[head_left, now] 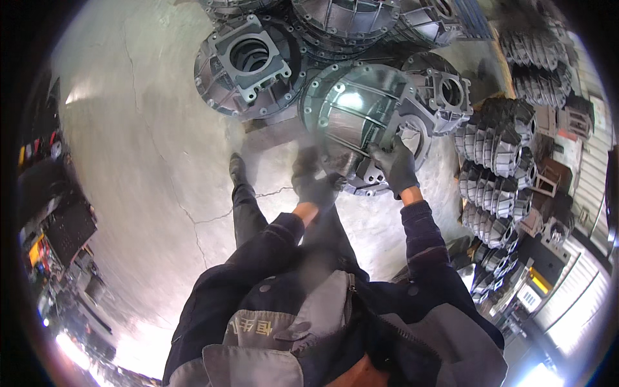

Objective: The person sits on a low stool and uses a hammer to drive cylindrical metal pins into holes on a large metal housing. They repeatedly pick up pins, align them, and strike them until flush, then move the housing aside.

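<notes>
A large round cast-metal housing [351,122] with ribs and a bolt-hole rim is tilted in front of me, a bright glare on its side. My right hand [398,166], in a dark grey glove, grips its smaller flanged end beside the round opening, thumb toward the ribs. My left hand [317,188], gloved too, is closed at the housing's lower left edge. Blur and shadow hide what its fingers hold.
Another housing [248,61] with a square flange lies at upper left, and a further one [445,93] at right. More housings [348,19] are piled behind. Stacked castings [493,142] line the right side. Cracks run through the concrete floor [155,148]. My shoe [238,169] is left of my hands.
</notes>
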Demonstrator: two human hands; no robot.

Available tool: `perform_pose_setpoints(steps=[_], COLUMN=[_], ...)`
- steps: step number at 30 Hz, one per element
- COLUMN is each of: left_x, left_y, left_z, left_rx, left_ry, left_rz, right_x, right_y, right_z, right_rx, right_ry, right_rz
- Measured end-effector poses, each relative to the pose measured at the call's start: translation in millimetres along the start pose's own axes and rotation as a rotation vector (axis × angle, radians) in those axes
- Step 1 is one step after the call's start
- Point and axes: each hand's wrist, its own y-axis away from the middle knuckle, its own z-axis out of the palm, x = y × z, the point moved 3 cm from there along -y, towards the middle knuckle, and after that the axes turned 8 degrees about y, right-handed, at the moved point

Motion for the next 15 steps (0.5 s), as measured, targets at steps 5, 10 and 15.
perform_pose_setpoints(steps=[5,10,15], left_x=[-57.0,-159.5,-204.0], left_y=[-2.2,4.0,-0.7], left_z=[40.1,77.0,98.1], left_rx=[-0.143,-0.437,-0.573], left_ry=[0.033,-0.034,-0.108], left_rz=[-0.128,-0.318,-0.381], right_x=[2.8,16.6,24.6], right_y=[-37.2,-73.9,-99.0], right_z=[1.8,21.6,29.9], right_rx=[-0.040,-0.163,-0.238], right_ry=[0.359,0.468,0.514], right_rz=[-0.295,-0.457,-0.472])
